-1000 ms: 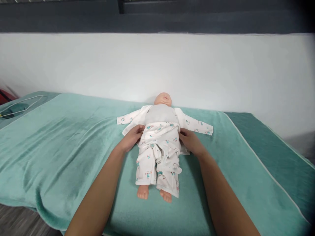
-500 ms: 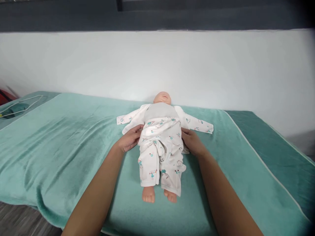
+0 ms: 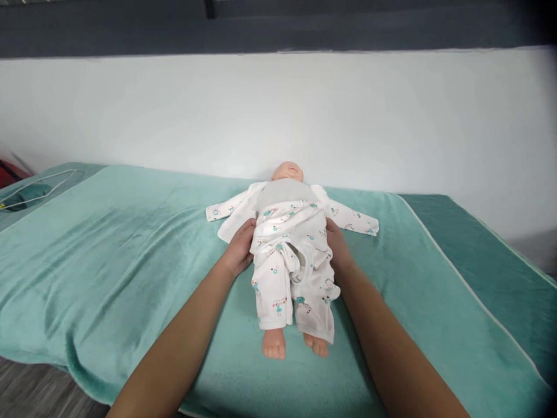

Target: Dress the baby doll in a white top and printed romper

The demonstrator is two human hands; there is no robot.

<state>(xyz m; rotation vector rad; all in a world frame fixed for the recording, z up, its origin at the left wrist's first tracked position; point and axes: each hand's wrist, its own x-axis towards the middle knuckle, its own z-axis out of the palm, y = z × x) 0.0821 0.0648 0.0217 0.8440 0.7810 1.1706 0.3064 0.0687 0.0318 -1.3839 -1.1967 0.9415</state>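
A baby doll lies on its back with its feet toward me. It wears patterned white trousers, pulled up over its middle, and a white jacket spread open under it with the sleeves out. My left hand is closed on the doll's side at the waist, its fingertips partly hidden by the trousers. On the other side of the waist, my right hand is pressed against the trousers, most of its fingers hidden behind the cloth. Both bare feet show below the trouser legs.
A green blanket covers the bed, with folds at the left. Behind it stands a white wall. A darker green cover lies at the right. At the far left are a thin white cord and a red object.
The doll's legs and lower body have swung to the right. Both hands have moved right with the waist, and my left hand has closed more firmly around the side.
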